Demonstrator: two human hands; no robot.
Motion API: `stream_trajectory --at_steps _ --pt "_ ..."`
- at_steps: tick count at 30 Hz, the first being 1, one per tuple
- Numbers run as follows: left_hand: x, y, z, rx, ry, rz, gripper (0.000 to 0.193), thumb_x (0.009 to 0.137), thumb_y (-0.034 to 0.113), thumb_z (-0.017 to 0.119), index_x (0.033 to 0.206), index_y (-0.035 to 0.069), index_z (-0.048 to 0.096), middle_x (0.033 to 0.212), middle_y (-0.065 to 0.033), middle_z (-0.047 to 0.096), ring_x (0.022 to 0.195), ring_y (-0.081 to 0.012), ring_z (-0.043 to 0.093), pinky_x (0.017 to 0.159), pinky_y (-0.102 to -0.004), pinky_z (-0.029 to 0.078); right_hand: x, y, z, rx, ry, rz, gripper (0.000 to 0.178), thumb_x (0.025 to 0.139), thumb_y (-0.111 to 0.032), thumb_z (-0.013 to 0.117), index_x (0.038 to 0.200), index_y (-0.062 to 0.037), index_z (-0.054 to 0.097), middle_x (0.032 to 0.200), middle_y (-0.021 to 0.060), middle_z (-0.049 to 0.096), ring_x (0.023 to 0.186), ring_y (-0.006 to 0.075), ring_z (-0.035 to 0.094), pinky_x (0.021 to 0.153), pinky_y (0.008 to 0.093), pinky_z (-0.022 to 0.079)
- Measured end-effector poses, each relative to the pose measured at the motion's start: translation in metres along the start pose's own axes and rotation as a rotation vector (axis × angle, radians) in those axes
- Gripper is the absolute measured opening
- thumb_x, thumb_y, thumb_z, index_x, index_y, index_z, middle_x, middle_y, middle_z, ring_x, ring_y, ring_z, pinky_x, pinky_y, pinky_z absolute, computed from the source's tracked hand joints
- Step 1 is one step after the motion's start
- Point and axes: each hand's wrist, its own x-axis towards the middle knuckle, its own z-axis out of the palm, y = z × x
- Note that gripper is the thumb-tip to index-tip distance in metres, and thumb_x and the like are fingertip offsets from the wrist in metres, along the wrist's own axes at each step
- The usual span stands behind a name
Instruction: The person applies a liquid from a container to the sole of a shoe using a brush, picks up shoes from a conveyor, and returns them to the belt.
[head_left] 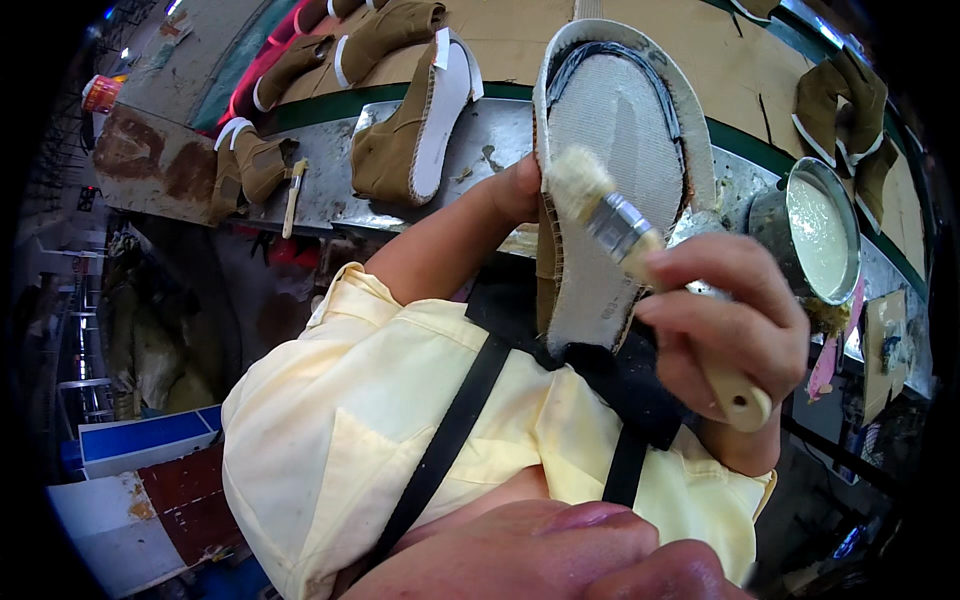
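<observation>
My left hand (518, 188) grips the side of a tan shoe (620, 180) turned sole up, its pale woven sole facing me. In my right hand (722, 318) is a glue brush (640, 250) with a wooden handle and metal ferrule. Its pale bristles rest on the left part of the sole. A dark glued band runs round the sole's toe end. An open metal can of whitish glue (820, 232) stands on the bench just right of the shoe.
Several tan shoes (410, 120) lie on the metal-edged bench (330, 170), some sole up. Another brush (293, 195) lies at the left. Tan upper pieces (850, 110) sit at the far right. A blue and white box (150, 440) stands on the floor lower left.
</observation>
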Motion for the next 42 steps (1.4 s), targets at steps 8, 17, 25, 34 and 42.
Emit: stream_trajectory --at_steps 8,17,25,34,42 --pt "0.010 0.013 0.015 0.094 -0.062 -0.033 0.099 0.060 0.069 0.062 0.129 0.004 0.035 0.123 -0.0103 0.047 0.111 -0.0197 0.047 0.092 -0.0337 0.041 -0.003 0.017 0.013 -0.014 0.013 -0.132 0.020 0.062 0.002 0.064 0.082 -0.0008 0.064 0.098 0.0181 0.058 0.077 0.0253 0.060 0.065 0.0285 0.049" --pt "0.006 0.009 0.012 0.099 -0.051 -0.042 0.099 0.059 0.069 0.062 0.129 0.004 0.034 0.122 -0.0100 0.047 0.111 -0.0194 0.047 0.091 -0.0342 0.041 -0.005 0.012 0.006 0.015 0.020 -0.101 0.020 0.061 0.005 0.063 0.080 -0.0021 0.064 0.094 0.0155 0.061 0.075 0.0234 0.061 0.063 0.0278 0.049" --pt "0.000 0.007 0.009 0.090 -0.029 -0.027 0.100 0.059 0.070 0.061 0.129 0.004 0.034 0.122 -0.0098 0.047 0.110 -0.0192 0.047 0.090 -0.0347 0.042 0.005 0.010 -0.003 -0.015 -0.014 -0.079 0.016 0.067 0.003 0.062 0.082 -0.0044 0.064 0.096 0.0163 0.060 0.082 0.0248 0.062 0.068 0.0288 0.050" --pt "0.005 0.011 0.015 0.100 -0.024 -0.002 0.101 0.058 0.070 0.061 0.129 0.004 0.034 0.122 -0.0095 0.047 0.110 -0.0190 0.048 0.090 -0.0352 0.042 -0.012 0.011 0.011 -0.045 0.113 -0.121 0.018 0.065 0.001 0.064 0.083 -0.0006 0.064 0.097 0.0172 0.060 0.080 0.0233 0.060 0.066 0.0277 0.049" --pt "-0.001 0.010 0.014 0.106 0.024 0.002 0.101 0.057 0.070 0.061 0.129 0.004 0.034 0.122 -0.0092 0.047 0.109 -0.0187 0.048 0.089 -0.0357 0.043 -0.024 -0.006 0.009 -0.010 0.046 -0.061 0.017 0.064 0.001 0.064 0.082 -0.0024 0.063 0.096 0.0173 0.060 0.077 0.0251 0.061 0.063 0.0305 0.051"
